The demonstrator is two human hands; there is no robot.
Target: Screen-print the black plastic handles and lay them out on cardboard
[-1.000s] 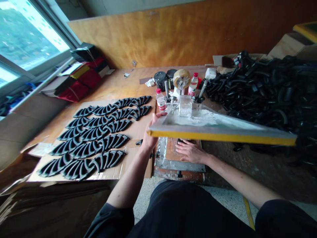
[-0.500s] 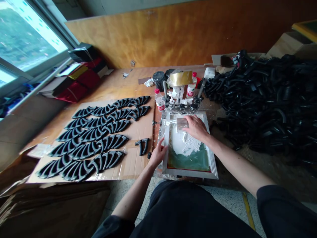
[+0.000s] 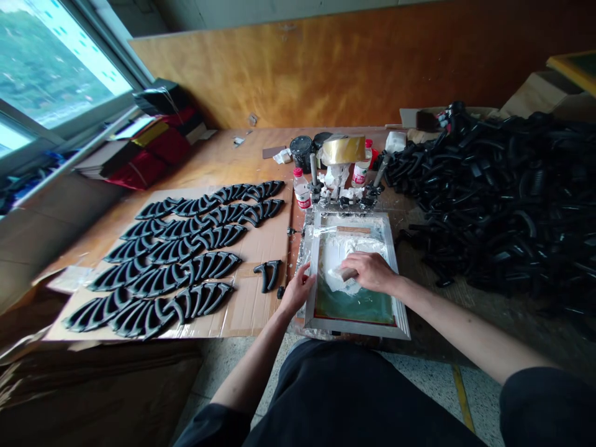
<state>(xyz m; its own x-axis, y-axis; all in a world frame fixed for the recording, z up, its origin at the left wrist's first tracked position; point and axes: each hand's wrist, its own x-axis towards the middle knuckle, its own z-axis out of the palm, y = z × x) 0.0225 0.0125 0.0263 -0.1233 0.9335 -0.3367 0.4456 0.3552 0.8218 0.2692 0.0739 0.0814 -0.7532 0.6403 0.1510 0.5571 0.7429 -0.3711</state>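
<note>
My right hand [image 3: 372, 272] is closed around a small flat scraper [image 3: 347, 273], its blade down in the white ink [image 3: 336, 253] on a screen printing frame [image 3: 403, 316]. The ink spreads over the middle of the green mesh [image 3: 354, 308]. A narrow brown strip [image 3: 354, 230] lies across the far part of the screen. At the frame's left side rests my left hand [image 3: 298, 290], thumb and fingers apart, touching the edge. Beyond the frame stands an ink-smeared clamp [image 3: 344, 197] with metal posts.
Rows of black curved handles [image 3: 181, 267] lie on cardboard [image 3: 251, 310] at left, two handles [image 3: 269, 275] apart from them. A large heap of black parts [image 3: 493, 186] fills the right. Red-capped bottles [image 3: 302, 192], a dark tub [image 3: 301, 152] and a tape roll [image 3: 344, 149] stand behind.
My right hand has drawn the scraper from the far part of the screen toward me, and the ink patch has changed shape. The brown strip now shows. My left hand stays at the frame's edge.
</note>
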